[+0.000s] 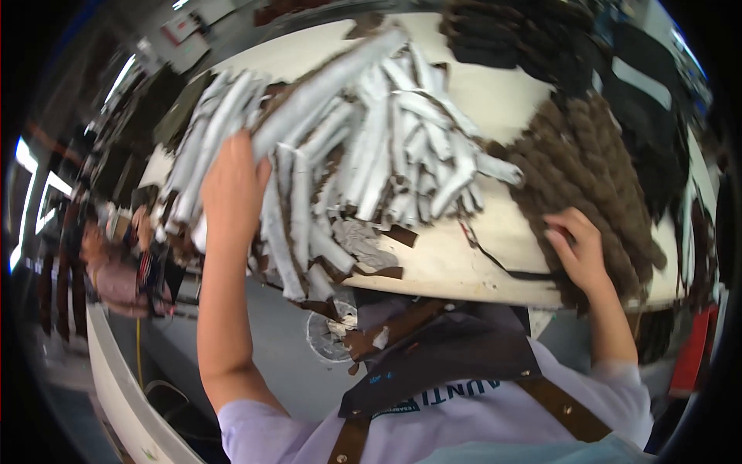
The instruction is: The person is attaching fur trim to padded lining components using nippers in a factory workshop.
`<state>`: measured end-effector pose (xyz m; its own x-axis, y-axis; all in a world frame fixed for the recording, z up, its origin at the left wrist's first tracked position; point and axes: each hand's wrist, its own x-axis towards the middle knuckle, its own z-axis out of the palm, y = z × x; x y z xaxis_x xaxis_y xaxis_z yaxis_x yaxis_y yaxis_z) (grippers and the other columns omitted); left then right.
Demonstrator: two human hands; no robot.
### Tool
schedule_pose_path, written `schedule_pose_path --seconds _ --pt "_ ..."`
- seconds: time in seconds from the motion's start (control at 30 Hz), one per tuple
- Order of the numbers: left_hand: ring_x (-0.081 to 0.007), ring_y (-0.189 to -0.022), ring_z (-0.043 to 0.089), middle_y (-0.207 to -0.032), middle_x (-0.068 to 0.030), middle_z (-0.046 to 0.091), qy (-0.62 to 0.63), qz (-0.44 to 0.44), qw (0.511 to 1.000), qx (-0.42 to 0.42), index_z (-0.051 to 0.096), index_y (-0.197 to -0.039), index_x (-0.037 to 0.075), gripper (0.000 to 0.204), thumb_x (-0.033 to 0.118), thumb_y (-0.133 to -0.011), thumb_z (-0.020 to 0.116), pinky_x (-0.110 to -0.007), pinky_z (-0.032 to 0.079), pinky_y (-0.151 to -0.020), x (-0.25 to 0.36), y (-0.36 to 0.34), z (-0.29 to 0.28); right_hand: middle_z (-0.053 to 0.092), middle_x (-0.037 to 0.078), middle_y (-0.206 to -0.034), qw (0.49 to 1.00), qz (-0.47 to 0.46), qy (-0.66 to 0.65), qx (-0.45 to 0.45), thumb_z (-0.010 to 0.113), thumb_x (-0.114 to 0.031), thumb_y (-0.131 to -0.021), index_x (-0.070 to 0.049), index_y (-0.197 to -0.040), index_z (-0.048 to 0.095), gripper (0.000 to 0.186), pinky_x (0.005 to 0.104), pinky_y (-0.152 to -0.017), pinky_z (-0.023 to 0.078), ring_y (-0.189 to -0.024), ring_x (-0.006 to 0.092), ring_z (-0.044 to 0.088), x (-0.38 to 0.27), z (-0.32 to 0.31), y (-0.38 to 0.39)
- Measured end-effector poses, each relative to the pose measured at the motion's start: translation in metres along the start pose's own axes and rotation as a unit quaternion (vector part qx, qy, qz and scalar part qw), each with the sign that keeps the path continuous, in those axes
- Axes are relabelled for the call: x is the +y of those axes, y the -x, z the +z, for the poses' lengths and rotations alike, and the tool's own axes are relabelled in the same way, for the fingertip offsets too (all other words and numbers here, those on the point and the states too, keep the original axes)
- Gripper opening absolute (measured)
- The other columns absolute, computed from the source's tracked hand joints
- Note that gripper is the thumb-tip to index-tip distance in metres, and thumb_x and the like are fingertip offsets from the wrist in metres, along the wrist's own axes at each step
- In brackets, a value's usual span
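My left hand (233,182) is closed on the end of a long white-backed fur strip (328,89), slanting up over a heap of similar white strips with brown fur edges (417,139). More pale strips (216,131) lie in a bunch to the left. My right hand (573,246), fingers bent but apart, rests at the lower part of a pile of brown fluffy fur strips (580,170). A thin black strap with a reddish part (510,272) lies left of it.
The cream worktable (471,274) curves across the view. Dark bundles (510,35) lie at the back and right (641,108). Olive pieces (162,100) are at the left. A co-worker (116,271) is at the far left. A bin (328,336) stands under the table edge.
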<state>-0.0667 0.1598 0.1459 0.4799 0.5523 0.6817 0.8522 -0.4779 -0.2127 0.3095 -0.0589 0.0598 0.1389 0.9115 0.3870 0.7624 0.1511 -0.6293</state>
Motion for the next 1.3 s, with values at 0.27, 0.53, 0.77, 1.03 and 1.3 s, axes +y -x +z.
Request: schedule_pose_path --seconds 0.27,0.53,0.77,1.03,1.3 --pt "-0.0309 -0.066 0.055 -0.075 -0.0210 0.054 0.479 -0.065 0.769 -0.418 0.045 -0.100 -0.001 0.029 0.013 -0.078 0.059 -0.036 0.044 -0.060 0.169 0.099 -0.010 0.053 0.010 -0.098 0.723 0.018 -0.691 0.005 0.058 -0.023 -0.084 -0.003 -0.120 0.040 0.045 0.0344 -0.081 0.045 -0.091 0.0200 0.054 -0.046 0.058 -0.049" --pt "-0.0092 -0.076 0.050 -0.084 -0.0035 0.056 0.690 -0.103 0.514 -0.499 0.049 -0.105 0.001 0.027 0.023 -0.090 0.043 -0.023 0.040 -0.070 0.198 0.197 0.037 0.040 -0.002 -0.065 0.644 0.100 -0.743 0.153 0.057 -0.025 -0.086 -0.006 -0.089 0.051 0.020 0.0244 -0.056 0.039 -0.057 0.0080 0.040 0.005 -0.023 -0.038" --pt "-0.0128 -0.067 0.047 -0.079 -0.0055 0.052 0.816 -0.144 0.029 -0.559 0.046 -0.113 -0.001 0.048 0.041 -0.092 0.039 -0.022 0.038 -0.060 0.236 0.165 0.042 0.039 -0.001 -0.062 0.574 0.152 -0.744 0.306 0.056 -0.029 -0.086 -0.009 -0.080 0.045 0.024 0.0252 -0.048 0.036 -0.052 0.0109 0.036 0.081 -0.085 -0.018" --pt "-0.0101 -0.052 0.035 -0.074 -0.0033 0.046 0.748 -0.218 0.093 -0.620 0.045 -0.116 0.001 0.045 0.037 -0.089 0.047 -0.023 0.033 -0.050 0.247 0.128 0.028 0.038 0.000 -0.061 0.563 0.101 -0.731 0.373 0.052 -0.028 -0.088 -0.006 -0.083 0.046 0.024 0.0247 -0.049 0.036 -0.053 0.0115 0.036 0.104 -0.115 0.001" --pt "-0.0094 -0.047 0.027 -0.057 0.0016 0.028 0.787 -0.266 0.166 -0.532 0.041 -0.074 0.009 0.048 0.054 -0.089 0.031 -0.023 0.024 -0.042 0.261 0.132 0.032 0.038 0.000 -0.062 0.517 0.093 -0.765 0.374 0.046 -0.028 -0.091 -0.006 -0.085 0.045 0.022 0.0250 -0.049 0.037 -0.053 0.0109 0.038 0.116 -0.105 0.011"
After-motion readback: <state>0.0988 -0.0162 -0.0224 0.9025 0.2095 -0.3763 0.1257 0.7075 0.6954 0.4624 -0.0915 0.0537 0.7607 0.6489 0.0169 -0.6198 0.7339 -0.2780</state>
